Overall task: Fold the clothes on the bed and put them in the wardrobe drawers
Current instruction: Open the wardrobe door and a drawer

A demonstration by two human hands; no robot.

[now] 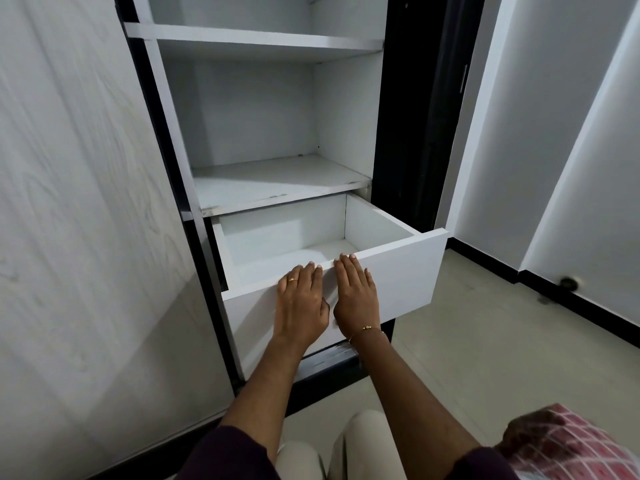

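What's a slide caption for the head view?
Both hands, left and right, flat on the open drawer's front.

Both bare arms reach forward, hands side by side.
Left hand [300, 299] and right hand [355, 292] lie flat, fingers straight, thumbs nearly touching.

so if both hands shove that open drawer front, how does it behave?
The drawer looks like rigid white board and holds nothing visible, so it is probably light. It should slide straight back rather than tip. The left hand and right hand press flat near the middle of the front, so skewing seems unlikely.
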